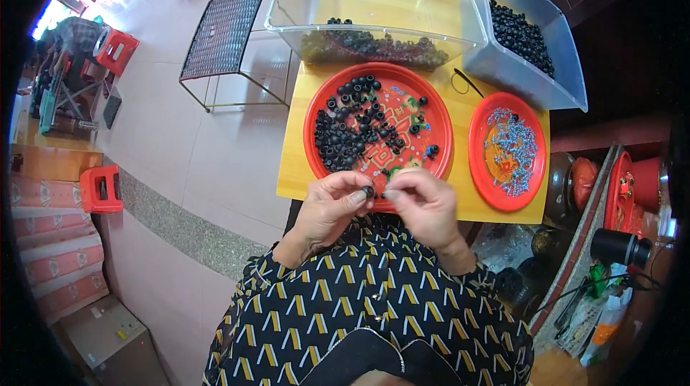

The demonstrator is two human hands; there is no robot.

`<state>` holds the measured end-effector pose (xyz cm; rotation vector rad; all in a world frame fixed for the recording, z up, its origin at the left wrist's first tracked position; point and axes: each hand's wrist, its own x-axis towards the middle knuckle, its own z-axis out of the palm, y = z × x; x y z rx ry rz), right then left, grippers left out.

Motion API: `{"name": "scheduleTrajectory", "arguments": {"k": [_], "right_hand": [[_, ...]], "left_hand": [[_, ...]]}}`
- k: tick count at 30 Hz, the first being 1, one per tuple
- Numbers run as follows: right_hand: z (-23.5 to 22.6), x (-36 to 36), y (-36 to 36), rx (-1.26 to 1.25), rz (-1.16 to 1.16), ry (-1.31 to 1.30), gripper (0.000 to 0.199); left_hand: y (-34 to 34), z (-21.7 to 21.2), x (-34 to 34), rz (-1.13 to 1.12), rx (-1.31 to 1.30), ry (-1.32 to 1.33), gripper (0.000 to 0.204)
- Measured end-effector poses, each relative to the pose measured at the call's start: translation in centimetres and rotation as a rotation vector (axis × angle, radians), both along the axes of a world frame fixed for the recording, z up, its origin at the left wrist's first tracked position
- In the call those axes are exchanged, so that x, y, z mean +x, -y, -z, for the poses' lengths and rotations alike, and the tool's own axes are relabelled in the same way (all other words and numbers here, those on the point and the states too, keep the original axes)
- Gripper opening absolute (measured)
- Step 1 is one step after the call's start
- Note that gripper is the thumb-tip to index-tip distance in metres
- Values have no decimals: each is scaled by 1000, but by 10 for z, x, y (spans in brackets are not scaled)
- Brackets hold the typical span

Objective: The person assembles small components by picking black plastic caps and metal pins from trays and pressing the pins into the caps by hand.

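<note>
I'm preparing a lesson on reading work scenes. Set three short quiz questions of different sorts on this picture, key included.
1. Multiple choice: what does the left hand hold between thumb and fingers?
A) a pen
B) a small dark piece
C) a pair of scissors
2. True or false: the small red tray stands to the right of the large red tray.
3. Fill in: in the picture, the woven stool stands to the ____ of the yellow table.

Key: 1. B; 2. true; 3. left.
</note>
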<state>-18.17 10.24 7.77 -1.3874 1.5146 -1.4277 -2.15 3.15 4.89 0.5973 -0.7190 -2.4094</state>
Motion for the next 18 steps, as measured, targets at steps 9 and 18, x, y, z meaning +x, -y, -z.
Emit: {"name": "scheduleTrajectory", "arguments": {"k": [9,18], "right_hand": [[16,20,6,-117,18,-49,17],[18,24,5,-146,21,-85,15]], "left_hand": [[-5,2,2,-51,-100,34,18],[-8,6,0,-143,-250,119,16]]}}
